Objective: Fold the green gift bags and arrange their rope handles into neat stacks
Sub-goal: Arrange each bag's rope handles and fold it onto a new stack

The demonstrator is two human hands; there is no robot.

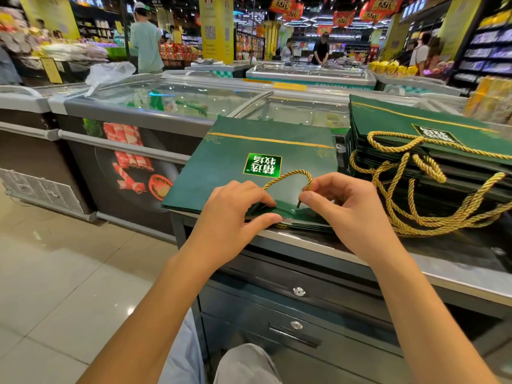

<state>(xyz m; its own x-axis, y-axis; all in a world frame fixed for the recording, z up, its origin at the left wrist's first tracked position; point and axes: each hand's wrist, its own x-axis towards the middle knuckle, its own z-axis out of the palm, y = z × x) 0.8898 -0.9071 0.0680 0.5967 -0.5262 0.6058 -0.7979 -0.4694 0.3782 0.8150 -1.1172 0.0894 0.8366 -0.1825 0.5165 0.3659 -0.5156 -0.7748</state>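
A flat green gift bag [235, 153] with a gold line and a bright green label lies on top of a thin pile on the counter. My left hand [235, 212] pinches the near edge of the bag's top, thumb under and fingers over. My right hand [343, 206] pinches the end of a gold rope handle [291, 174] just above a small hole in that edge; the rope arches up between my hands. To the right stands a taller stack of green bags [401, 126] with several gold rope handles [410, 200] hanging over its front.
The bags rest on a metal counter [457, 261] with dark drawers [277, 309] beneath. Glass-topped freezers [166, 103] stand behind and to the left. Tiled floor [55, 273] lies at left. People stand far back among the shop shelves.
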